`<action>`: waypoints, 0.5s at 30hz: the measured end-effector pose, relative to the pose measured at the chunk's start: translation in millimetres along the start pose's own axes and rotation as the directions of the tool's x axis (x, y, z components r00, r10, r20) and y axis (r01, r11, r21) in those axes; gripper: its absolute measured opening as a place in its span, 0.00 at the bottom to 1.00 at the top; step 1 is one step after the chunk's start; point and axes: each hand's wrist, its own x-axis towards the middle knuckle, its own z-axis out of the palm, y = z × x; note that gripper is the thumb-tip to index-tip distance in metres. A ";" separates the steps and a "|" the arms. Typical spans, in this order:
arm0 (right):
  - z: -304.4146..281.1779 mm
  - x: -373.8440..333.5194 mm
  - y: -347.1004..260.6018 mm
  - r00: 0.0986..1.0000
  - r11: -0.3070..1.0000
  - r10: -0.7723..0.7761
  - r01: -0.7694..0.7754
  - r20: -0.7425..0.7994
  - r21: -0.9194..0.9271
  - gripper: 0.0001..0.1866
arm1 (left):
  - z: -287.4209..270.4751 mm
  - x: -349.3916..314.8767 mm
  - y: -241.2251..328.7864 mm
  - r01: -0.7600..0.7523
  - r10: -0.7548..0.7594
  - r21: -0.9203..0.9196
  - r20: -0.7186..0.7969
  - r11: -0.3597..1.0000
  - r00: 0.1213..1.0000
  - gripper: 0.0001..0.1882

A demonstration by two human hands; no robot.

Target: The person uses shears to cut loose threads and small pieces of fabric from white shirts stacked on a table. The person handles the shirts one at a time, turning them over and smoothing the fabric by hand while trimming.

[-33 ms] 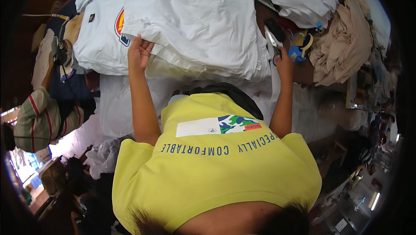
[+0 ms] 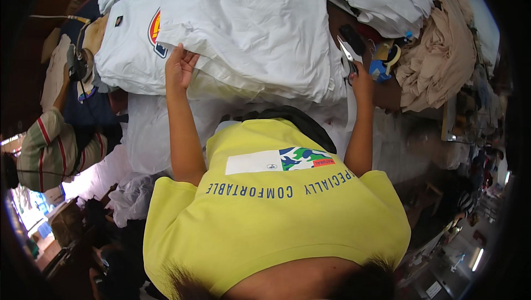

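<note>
White garment pile (image 2: pixel 249 29) fills the table ahead, biggest thing here; a second white shirt with a round red-and-yellow print (image 2: pixel 130 45) lies under it to my left, a beige cloth heap (image 2: pixel 442 51) well off to my right. My left hand (image 2: pixel 178 68) rests flat, fingers loosely spread, on the near left edge of the top white garment. My right hand (image 2: pixel 360 81) is closed around the handles of small scissors (image 2: pixel 348 51), blades pointing away from me, just beside the garment's right edge. Best practice as I judge it: keep the left palm pinning the cloth so it stays taut, bring the blades only to loose threads at the hem, snip close without nicking fabric. The garment lies between both hands, touching the left. A person in a striped sleeve (image 2: pixel 47 153) works at far left.
</note>
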 end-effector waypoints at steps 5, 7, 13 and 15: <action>-8.6 9.4 -0.5 0.986 0.998 0.027 -0.017 -0.164 0.063 0.12 | 5.3 -12.6 -1.2 0.004 0.001 0.127 -0.041 0.992 0.999 0.08; -26.6 9.1 0.3 0.821 0.991 0.031 -0.098 -0.570 -0.088 0.15 | 6.6 -18.3 0.9 -0.009 0.013 0.101 -0.040 0.995 0.999 0.06; -29.6 38.8 107.5 0.725 0.636 0.666 -0.428 -0.176 0.642 0.32 | 0.8 -16.6 -3.0 0.004 -0.005 0.060 0.026 0.998 1.000 0.11; -30.2 43.7 100.9 0.756 0.372 0.648 -0.420 0.092 0.828 0.33 | 0.6 -20.3 -1.2 -0.032 0.031 0.084 0.011 0.996 0.999 0.15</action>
